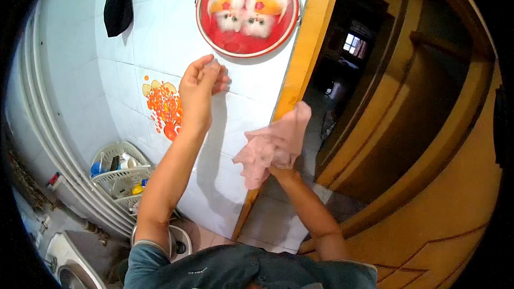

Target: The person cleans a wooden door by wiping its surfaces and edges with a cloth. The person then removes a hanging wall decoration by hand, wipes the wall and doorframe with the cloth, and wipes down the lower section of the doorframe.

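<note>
My left hand [204,84] is raised in front of the white tiled wall [155,43], its fingers loosely curled with small gaps, and I see nothing in it. Just above it hangs a round red enamel basin or tray [246,43] with two white cats printed upside down. A pink cloth [289,128], smeared by motion, is bunched in my right hand [279,159] beside the yellow door frame [300,64]. The cloth covers most of that hand's fingers.
To the left, a white plastic corner rack [120,174] holds cups and small items. White pipes [40,107] run down the wall. A sink [69,257] is at bottom left. An orange flower decal [166,104] and a black cloth [119,5] are on the wall. A dark doorway [342,75] opens rightward.
</note>
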The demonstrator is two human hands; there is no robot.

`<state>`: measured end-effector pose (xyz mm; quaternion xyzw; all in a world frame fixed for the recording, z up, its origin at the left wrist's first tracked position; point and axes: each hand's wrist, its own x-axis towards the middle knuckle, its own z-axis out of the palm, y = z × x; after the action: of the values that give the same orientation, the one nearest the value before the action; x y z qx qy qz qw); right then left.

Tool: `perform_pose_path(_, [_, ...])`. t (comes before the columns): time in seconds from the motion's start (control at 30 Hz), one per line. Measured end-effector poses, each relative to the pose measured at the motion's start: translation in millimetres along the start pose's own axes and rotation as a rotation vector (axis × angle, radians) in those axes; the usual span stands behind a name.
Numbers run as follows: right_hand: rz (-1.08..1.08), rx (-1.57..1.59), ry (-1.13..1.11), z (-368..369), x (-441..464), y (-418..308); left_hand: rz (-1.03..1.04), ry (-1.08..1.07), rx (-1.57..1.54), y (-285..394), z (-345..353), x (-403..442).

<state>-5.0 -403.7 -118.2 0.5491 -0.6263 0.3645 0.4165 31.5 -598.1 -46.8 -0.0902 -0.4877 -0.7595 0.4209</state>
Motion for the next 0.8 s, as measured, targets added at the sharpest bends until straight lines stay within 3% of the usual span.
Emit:
perform_pose_path(0.1, [-0.084,-0.223,0.061,-22,31,27,0.049,-0.010,0.031,-21,8,-19])
perform_pose_path(0.27, [-0.090,-0.299,0.162,-43,82,67,0.093,-0.037,0.015,-23,26,-33])
perform_pose_path(0.57, [-0.113,-0.132,0.008,-8,-23,21,0.098,-0.078,0.133,-29,14,-59])
perform_pose_path(0.7, [-0.141,-0.221,0.084,-24,17,35,0.051,-0.150,0.166,-41,20,-79])
perform_pose_path(0.8, [-0.125,-0.296,0.180,-37,66,54,0.150,-0.180,0.235,-48,23,-84])
